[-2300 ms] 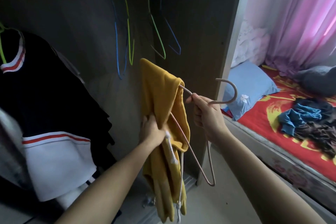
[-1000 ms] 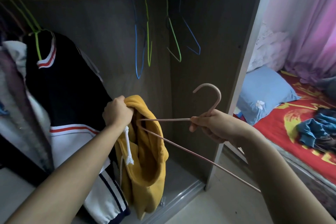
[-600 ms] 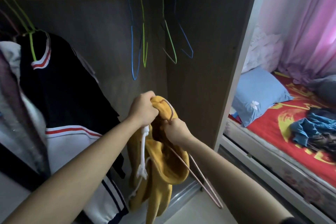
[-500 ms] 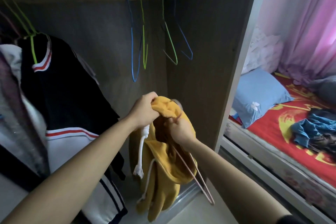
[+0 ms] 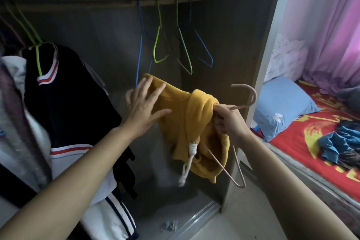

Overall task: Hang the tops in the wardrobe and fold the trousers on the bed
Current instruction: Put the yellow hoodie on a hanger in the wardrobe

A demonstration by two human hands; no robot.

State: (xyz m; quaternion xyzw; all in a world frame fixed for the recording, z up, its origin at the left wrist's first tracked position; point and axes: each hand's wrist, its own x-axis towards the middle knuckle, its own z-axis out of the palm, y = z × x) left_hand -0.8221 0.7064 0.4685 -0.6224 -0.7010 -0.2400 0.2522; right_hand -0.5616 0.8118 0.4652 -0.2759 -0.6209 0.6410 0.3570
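Spreading a yellow top along a pink hanger, a person works at the open wardrobe. The left hand lies flat against the top's far end, fingers straight and splayed, gripping nothing. The right hand is clenched around the hanger's neck and the cloth bunched there, just below the hook.

The top sits in front of the wardrobe, below the rail, not yet hung. It looks only part-way on: most of the cloth crowds the neck, and one wire shoulder pokes out bare beneath. Lifted like this, it could slide off the low side. The white drawstring could also snag on the wire.

By count:
- one yellow top and one pink hanger
- four empty hangers on the rail, two blue and two green
- one black jacket with red-and-white trim, hung at the left on a green hanger
- one blue pillow on the bed
- one heap of clothes on the bed, too tangled to count
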